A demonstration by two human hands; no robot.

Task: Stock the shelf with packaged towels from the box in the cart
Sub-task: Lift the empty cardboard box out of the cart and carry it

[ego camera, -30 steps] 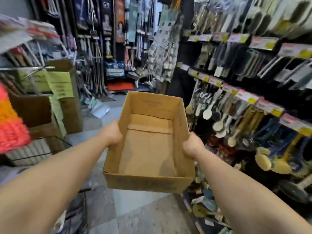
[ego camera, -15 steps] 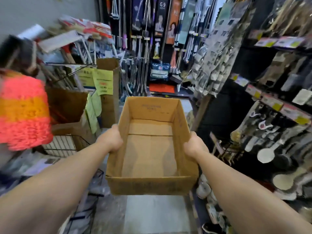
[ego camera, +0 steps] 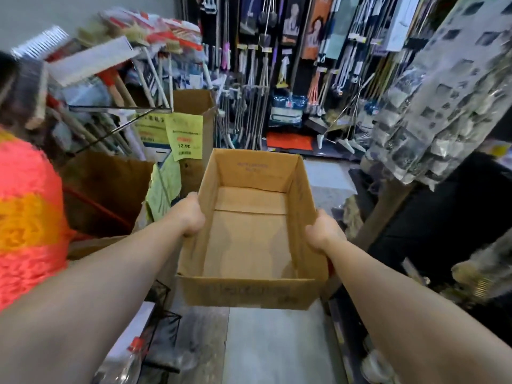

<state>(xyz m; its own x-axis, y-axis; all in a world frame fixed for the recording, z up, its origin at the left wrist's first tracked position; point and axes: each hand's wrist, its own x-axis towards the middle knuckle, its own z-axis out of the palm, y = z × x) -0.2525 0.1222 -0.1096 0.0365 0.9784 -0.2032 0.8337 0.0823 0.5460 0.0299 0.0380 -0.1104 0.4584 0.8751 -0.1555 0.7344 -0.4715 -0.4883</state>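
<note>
An open brown cardboard box [ego camera: 250, 239] is held out in front of me above the aisle floor. Its inside shows only bare cardboard, with no packaged towels in it. My left hand [ego camera: 191, 214] grips the box's left wall near the middle. On the opposite wall sits my right hand [ego camera: 322, 231], fingers wrapped under the rim. A black wire cart [ego camera: 159, 328] shows at the lower left, partly hidden by my left arm. The shelf on the right [ego camera: 443, 217] is dark, with hanging goods blurred.
Brooms and mops in a wire rack [ego camera: 116, 79] crowd the left, beside tall cardboard boxes with yellow price signs [ego camera: 184, 135]. A pink and orange fluffy item [ego camera: 27, 217] sits at the far left. Hanging mops [ego camera: 255, 92] fill the aisle's end. Grey tiled floor [ego camera: 277, 345] runs ahead.
My view has swung left, away from the right-hand shelf of brushes and toward the aisle's end and the broom rack. Both hands keep the same hold on the box.
</note>
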